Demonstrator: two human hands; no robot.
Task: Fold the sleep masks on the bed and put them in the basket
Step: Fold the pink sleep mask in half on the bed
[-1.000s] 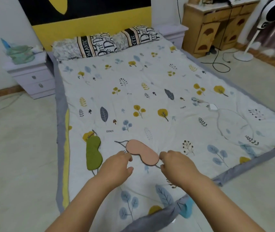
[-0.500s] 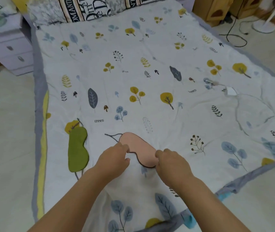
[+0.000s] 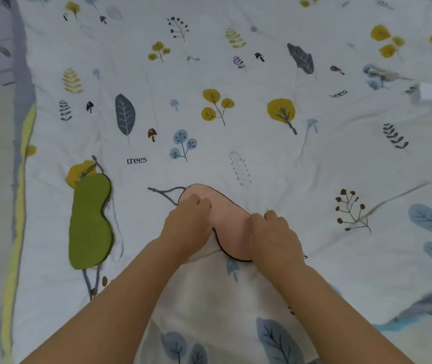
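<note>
pink satin-looking sleep mask (image 3: 222, 214) lies flat on the printed quilt (image 3: 236, 143), slanting from upper left to lower right, and both hands sit on it. the left hand (image 3: 187, 227) covers its upper-left lobe, fingers curled down with the fingertips (image 3: 201, 202) pressing onto the fabric; whether they actually pinch the dark-piped edge cannot be told. the right hand (image 3: 275, 237) covers the lower-right lobe, knuckles up, fingers bent over the far rim; its hold is likewise hidden under the hand. between the two hands a bare stretch of pink shows, and the mask's near edge curves out below the right hand.

well to the left of the left hand lies a green sleep mask (image 3: 90, 222), flat, lengthwise toward the viewer, apart from the pink one and near the quilt's grey and yellow border (image 3: 17, 206). beyond the hands the quilt is open and smooth; to the right of the right hand it is open too, with a few creases.

count: two sleep masks, one pink, one green; two hands.
</note>
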